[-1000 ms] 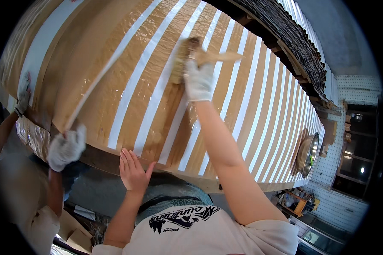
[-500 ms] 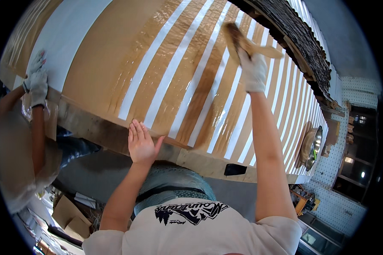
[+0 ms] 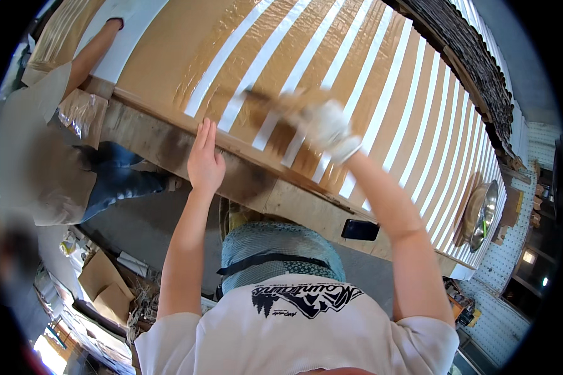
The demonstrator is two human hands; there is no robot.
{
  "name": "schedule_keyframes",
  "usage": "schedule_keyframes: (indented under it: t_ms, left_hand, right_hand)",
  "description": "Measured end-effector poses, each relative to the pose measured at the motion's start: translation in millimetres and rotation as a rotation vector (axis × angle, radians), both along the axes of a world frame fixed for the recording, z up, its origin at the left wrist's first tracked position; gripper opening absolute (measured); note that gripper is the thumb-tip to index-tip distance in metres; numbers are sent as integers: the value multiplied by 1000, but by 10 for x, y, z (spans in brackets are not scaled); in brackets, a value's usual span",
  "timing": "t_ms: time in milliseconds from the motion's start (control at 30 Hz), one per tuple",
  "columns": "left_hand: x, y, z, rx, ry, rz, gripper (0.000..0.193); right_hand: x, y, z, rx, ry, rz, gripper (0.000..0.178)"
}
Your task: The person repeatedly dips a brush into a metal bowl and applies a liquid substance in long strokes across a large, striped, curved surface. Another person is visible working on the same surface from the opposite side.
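On the big wooden table (image 3: 169,134) covered with brown and white strips (image 3: 381,81), we lay our bare left hand (image 3: 204,164) flat and open at the edge to steady us while our gloved right hand (image 3: 322,125) grips a blurry brush (image 3: 275,100) on the strips.

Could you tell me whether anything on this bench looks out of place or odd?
A black phone-like slab lies on the bench's wooden edge, close to the drop. The gloved right hand is motion-blurred over the wet brown stripes. Nothing looks spilled.
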State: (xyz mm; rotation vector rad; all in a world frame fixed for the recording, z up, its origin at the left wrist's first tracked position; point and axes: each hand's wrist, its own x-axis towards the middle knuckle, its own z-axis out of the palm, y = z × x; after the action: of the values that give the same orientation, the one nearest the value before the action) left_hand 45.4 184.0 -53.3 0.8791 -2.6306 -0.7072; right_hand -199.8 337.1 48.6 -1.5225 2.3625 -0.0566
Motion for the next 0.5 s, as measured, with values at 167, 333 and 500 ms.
schedule_keyframes:
  t_ms: [167,333,500]
  left_hand:
    - [-88,-20,-5,-54,-118,-21,69]
    - [-27,-52,-9,-25,-174,-32,70]
    - [-15,-60,-29,-29,-145,-77,69]
  right_hand:
    - [-1075,634,-58,-253,300,-554,32]
    - [8,972,-369,-378,381,-237,36]
    - [433,1185,-157,-317,-46,-75,34]
